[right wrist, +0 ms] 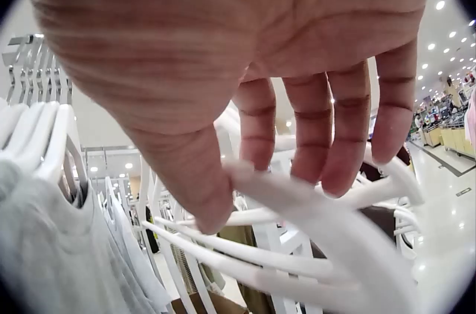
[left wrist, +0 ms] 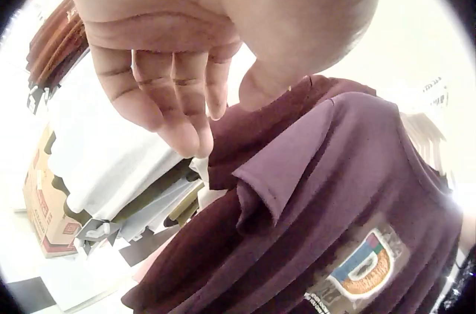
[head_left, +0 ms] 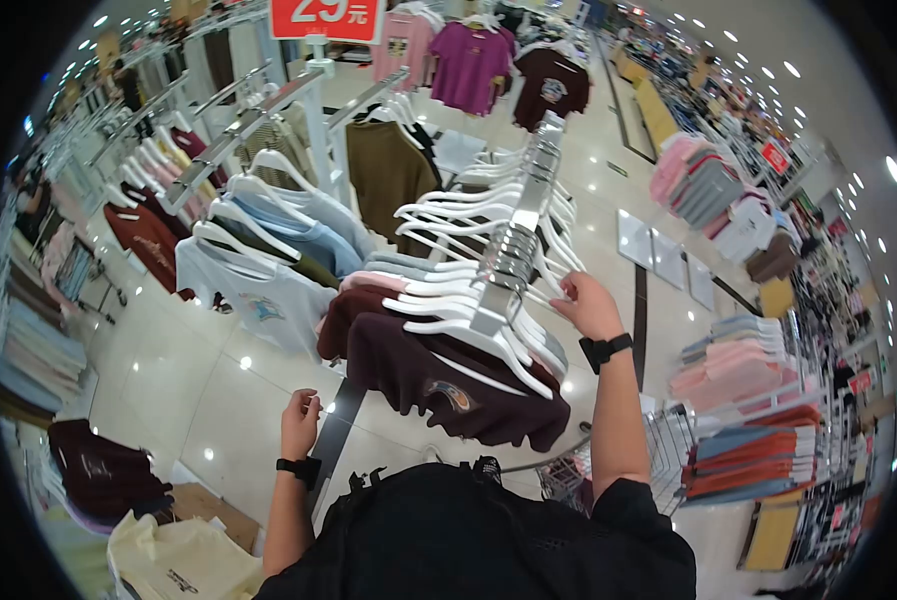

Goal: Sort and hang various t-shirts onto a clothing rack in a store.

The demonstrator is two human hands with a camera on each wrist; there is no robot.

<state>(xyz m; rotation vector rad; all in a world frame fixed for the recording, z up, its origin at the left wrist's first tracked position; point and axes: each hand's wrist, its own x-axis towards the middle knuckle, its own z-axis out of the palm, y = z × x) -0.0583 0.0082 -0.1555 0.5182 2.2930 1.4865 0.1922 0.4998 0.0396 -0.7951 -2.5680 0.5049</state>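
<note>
My right hand (head_left: 590, 306) is at the ends of the white hangers on the right side of the rail. In the right wrist view its fingers and thumb curl around the end of a white hanger (right wrist: 327, 232); the exact contact is partly hidden. My left hand (head_left: 300, 424) hangs free, left of a dark purple shirt (head_left: 408, 365) at the front of the rail. In the left wrist view the loosely bent fingers (left wrist: 178, 98) hold nothing, and the purple shirt (left wrist: 320, 173) with a colourful print lies beyond them. Several bare white hangers (head_left: 468, 212) hang farther back.
A metal rail (head_left: 538, 165) runs away from me. Light blue and white shirts (head_left: 258, 290) hang on the left. A wire cart (head_left: 668, 445) stands at the right, beside more racks. Pale yellow clothing (head_left: 178, 560) is at the lower left.
</note>
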